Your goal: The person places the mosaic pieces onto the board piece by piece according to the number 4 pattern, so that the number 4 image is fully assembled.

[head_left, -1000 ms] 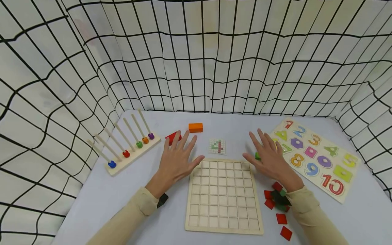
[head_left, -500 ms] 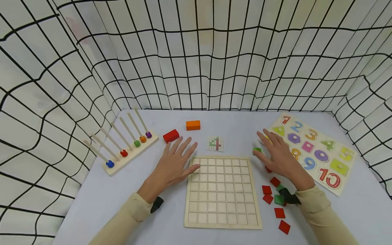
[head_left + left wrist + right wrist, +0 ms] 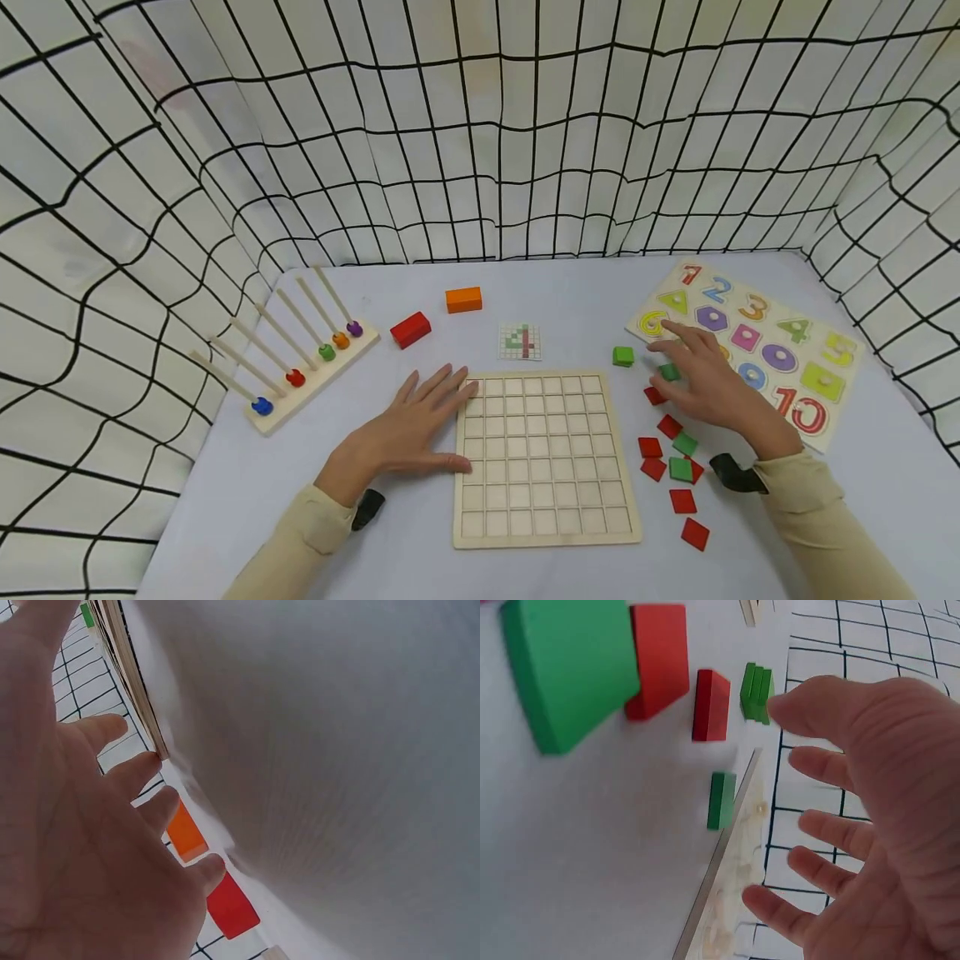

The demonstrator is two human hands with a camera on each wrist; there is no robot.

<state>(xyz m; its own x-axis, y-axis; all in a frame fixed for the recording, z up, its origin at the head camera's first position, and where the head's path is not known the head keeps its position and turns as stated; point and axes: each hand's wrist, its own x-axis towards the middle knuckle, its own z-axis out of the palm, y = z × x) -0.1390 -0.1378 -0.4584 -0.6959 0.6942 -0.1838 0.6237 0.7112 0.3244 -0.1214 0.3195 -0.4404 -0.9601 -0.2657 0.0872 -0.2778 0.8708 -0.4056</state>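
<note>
My left hand [image 3: 408,429] has its fingers spread at the left edge of the wooden grid board [image 3: 543,542], thumb and fingertips touching or just over the rim. To the right, my right hand [image 3: 708,383] hovers with loosely bent fingers and holds nothing. Below and around it lie loose red square tiles [image 3: 650,447] and green square tiles [image 3: 681,469]; one dark green tile [image 3: 670,372] sits by its fingers. A small stack of bright green tiles [image 3: 622,356] stands left of its fingertips. Beyond the board lies a pattern card [image 3: 520,342] with a green and red design.
A peg rack [image 3: 315,379] with coloured beads stands at the left. A red block [image 3: 410,330] and an orange block [image 3: 463,299] lie at the back. The number puzzle board [image 3: 813,375] is at the right, partly under the right hand. Black netting [image 3: 517,129] surrounds the table.
My left hand has come back toward me to the board's left edge, thumb lower. My right hand has moved right, its fingers bending more, uncovering the green stack and several tiles.
</note>
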